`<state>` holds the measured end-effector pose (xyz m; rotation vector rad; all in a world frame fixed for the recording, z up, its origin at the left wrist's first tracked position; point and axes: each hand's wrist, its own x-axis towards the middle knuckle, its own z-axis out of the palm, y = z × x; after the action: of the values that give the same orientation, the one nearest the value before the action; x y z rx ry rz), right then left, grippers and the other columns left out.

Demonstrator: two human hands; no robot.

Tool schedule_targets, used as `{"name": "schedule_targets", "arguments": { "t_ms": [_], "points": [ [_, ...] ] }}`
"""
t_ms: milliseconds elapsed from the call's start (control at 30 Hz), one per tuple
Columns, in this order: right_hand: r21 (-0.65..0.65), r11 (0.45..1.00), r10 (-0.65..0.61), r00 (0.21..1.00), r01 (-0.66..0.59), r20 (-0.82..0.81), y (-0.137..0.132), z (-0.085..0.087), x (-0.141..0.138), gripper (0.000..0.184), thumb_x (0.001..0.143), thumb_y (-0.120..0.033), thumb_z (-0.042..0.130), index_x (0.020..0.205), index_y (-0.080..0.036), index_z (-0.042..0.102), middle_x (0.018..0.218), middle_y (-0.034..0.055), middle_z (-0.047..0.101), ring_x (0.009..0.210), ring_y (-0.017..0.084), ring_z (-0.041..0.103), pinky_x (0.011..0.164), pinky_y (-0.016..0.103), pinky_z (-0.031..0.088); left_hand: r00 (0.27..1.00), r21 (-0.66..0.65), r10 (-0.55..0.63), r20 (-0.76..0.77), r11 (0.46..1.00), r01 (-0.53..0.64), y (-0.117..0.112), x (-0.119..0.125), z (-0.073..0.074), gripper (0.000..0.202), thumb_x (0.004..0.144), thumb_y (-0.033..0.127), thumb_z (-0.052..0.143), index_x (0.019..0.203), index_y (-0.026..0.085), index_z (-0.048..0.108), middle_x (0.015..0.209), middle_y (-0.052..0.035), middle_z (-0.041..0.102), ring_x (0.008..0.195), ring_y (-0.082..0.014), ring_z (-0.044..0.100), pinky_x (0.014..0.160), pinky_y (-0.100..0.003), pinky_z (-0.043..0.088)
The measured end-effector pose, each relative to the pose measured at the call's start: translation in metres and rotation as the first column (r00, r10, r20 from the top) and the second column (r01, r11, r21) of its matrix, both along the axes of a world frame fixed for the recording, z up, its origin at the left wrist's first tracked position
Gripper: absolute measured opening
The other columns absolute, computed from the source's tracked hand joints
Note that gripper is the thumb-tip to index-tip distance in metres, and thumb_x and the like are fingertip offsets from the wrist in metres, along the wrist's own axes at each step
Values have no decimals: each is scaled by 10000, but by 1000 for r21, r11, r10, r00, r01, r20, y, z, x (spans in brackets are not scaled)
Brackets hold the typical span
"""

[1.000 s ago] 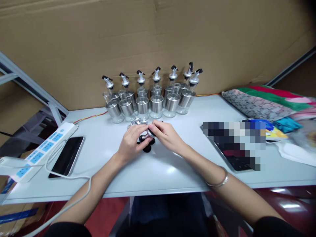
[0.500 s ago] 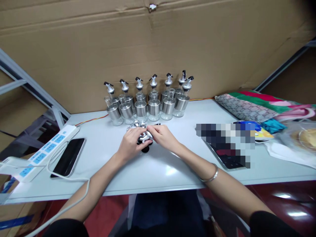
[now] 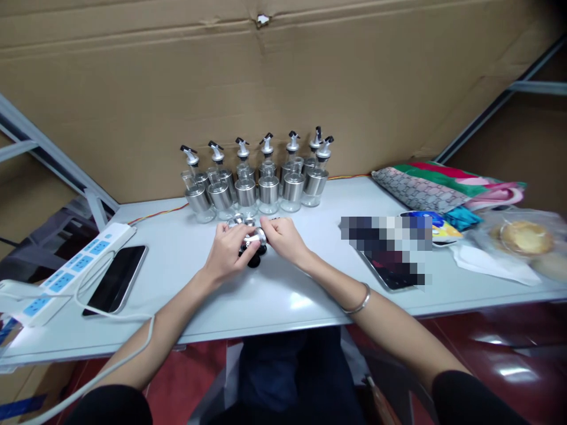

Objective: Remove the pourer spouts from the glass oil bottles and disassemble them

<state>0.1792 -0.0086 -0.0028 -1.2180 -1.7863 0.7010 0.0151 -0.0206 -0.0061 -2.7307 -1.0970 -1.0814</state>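
Observation:
Both hands meet over the table, in front of the bottles. Between the thumb and fingers of my left hand (image 3: 228, 251) is a silver pourer top (image 3: 254, 239). My right hand (image 3: 284, 241) is closed at the right end of this piece, its fingers mostly hidden. Black round parts (image 3: 253, 261) lie just under the hands, and more silver tops (image 3: 237, 219) sit behind my left fingers. Glass bottles with steel sleeves (image 3: 269, 190) stand upright in two rows. Those at the back and the front right one carry silver pourers with black levers (image 3: 217, 152); the other front necks are bare.
On the left lie a white power strip (image 3: 73, 273), a phone (image 3: 117, 279) and a white cable (image 3: 150, 330) crossing my left forearm. To the right are a partly blurred tablet-like device (image 3: 385, 265), packets (image 3: 436, 226), a patterned cloth bag (image 3: 420, 186) and bagged food (image 3: 527, 236).
The view has shifted slightly, so the bottles and table items appear further left. Both hands stay together over the parts, and the silver pourer top has turned a little between them.

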Motion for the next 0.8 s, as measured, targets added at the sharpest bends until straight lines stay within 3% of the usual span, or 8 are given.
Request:
{"name": "schedule_targets", "arguments": {
  "t_ms": [267, 467, 667, 800],
  "points": [
    [30, 999, 36, 998, -34, -55, -2, 7, 4, 605, 827, -692, 269, 462, -210, 239, 474, -30, 243, 459, 80, 247, 471, 263, 187, 1000, 71, 1, -16, 997, 0, -3, 4, 2, 332, 959, 363, 300, 945, 149, 553, 802, -52, 660, 664, -168, 548, 688, -326, 278],
    [47, 999, 9, 997, -6, -73, 1, 5, 6, 619, 827, -696, 283, 450, -205, 284, 465, -28, 267, 463, 83, 271, 479, 263, 204, 999, 41, 20, -43, 999, -18, -2, 7, -5, 377, 982, 356, 249, 1059, 134, 543, 921, -81, 693, 734, -178, 576, 713, -330, 301],
    [47, 999, 2, 995, 2, -99, 4, 3, 7, 644, 809, -732, 290, 435, -208, 297, 456, -32, 264, 457, 84, 270, 482, 265, 201, 999, 59, 27, -39, 998, -25, 0, 9, -3, 407, 997, 349, 226, 913, 151, 572, 776, -46, 675, 668, -170, 558, 687, -327, 271],
    [53, 996, 73, 991, -67, -109, 0, 5, 9, 649, 823, -726, 289, 437, -207, 333, 441, -30, 309, 450, 87, 308, 481, 256, 240, 1000, 77, 2, -21, 997, -1, -2, 10, 3, 413, 998, 337, 220, 829, 165, 556, 714, -22, 657, 615, -159, 540, 676, -324, 259]
  ]
}}
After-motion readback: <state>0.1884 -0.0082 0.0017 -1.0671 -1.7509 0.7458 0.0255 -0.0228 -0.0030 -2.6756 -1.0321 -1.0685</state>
